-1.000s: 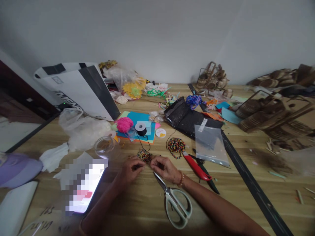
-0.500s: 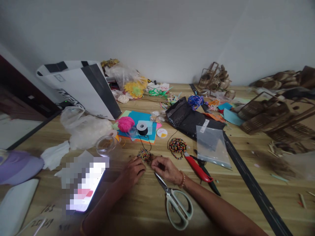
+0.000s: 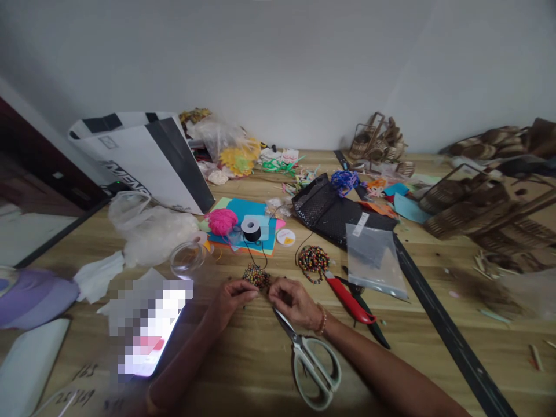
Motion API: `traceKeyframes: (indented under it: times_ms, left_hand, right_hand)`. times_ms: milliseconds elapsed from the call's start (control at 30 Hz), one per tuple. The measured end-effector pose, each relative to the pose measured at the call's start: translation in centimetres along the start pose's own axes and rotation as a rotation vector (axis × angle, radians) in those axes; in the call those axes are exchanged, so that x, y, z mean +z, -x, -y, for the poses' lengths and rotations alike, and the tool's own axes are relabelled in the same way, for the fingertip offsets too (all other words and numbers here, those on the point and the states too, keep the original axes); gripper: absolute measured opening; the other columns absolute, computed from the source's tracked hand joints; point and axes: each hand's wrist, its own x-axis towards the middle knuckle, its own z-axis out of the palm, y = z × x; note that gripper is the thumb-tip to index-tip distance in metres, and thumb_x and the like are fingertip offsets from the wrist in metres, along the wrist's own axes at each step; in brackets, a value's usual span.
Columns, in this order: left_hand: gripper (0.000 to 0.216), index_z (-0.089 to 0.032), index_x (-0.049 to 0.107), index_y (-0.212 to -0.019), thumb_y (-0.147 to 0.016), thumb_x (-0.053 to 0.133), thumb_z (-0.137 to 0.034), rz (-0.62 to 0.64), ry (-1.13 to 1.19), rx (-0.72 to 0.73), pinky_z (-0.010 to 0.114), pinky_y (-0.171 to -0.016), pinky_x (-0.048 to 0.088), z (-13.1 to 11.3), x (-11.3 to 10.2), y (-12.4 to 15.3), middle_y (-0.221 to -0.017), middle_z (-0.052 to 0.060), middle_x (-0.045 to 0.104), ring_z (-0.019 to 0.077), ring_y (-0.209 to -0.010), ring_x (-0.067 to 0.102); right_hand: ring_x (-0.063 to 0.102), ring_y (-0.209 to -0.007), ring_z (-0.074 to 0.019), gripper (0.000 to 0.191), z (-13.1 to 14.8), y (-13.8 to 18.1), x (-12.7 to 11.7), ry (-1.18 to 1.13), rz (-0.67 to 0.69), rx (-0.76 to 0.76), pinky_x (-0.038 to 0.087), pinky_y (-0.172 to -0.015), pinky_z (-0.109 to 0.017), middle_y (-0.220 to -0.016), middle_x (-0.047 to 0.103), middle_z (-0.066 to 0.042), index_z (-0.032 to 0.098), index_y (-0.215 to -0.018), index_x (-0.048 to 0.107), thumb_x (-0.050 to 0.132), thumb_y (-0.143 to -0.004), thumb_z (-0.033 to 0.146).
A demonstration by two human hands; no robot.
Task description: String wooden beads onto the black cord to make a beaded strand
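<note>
A small pile of multicoloured beads (image 3: 255, 274) lies on the wooden table between my two hands. My left hand (image 3: 232, 300) is at its near left edge, thumb and fingers pinched together. On the right side of the pile my right hand (image 3: 292, 300) is also closed in a pinch, its fingertips close to the left ones. Whatever either pinch holds is too small to make out. Black cord runs to the beads from a spool of black cord (image 3: 251, 229). Scissors (image 3: 313, 370) with pale handles lie just below my right hand, blades pointing at it.
A beaded string (image 3: 313, 262) lies coiled right of the pile, near a red-handled tool (image 3: 350, 298). Left of my arm is a lit phone (image 3: 160, 330). Behind are pink yarn (image 3: 221, 221), a black bubble mailer (image 3: 334, 208) and a clear bag (image 3: 377, 260). Woven baskets (image 3: 460, 197) stand right.
My left hand has lifted from lying by the beads and turned into a pinch, its fingertips nearer the right hand. The right hand stays almost in place, still pinched.
</note>
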Motion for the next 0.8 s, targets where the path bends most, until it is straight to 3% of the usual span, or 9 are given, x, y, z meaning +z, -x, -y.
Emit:
traceKeyframes:
  times_ms: [367, 800]
  left_hand:
    - [0.013, -0.016, 0.071, -0.062, -0.054, 0.075, -0.025, 0.015, 0.143, -0.051, 0.023, -0.057, 0.041, 0.57, 0.44, -0.14, -0.053, -0.002, 0.065, 0.0108, -0.053, 0.053]
    - [0.010, -0.015, 0.071, -0.063, -0.060, 0.073, -0.024, 0.040, 0.096, -0.003, 0.023, -0.059, 0.042, 0.93, 0.44, -0.26, -0.056, -0.001, 0.066, 0.0117, -0.057, 0.055]
  right_hand:
    - [0.047, -0.060, -0.0103, 0.009, 0.45, -0.07, -0.17, -0.010, 0.016, -0.046, 0.038, -0.056, -0.020, -0.066, 0.053, 0.000, 0.016, -0.074, 0.056, 0.053, -0.083, 0.018]
    - [0.046, -0.058, -0.0100, 0.007, 0.42, -0.05, -0.21, 0.001, 0.029, -0.039, 0.038, -0.055, -0.020, -0.065, 0.052, 0.001, 0.016, -0.075, 0.055, 0.052, -0.082, 0.016]
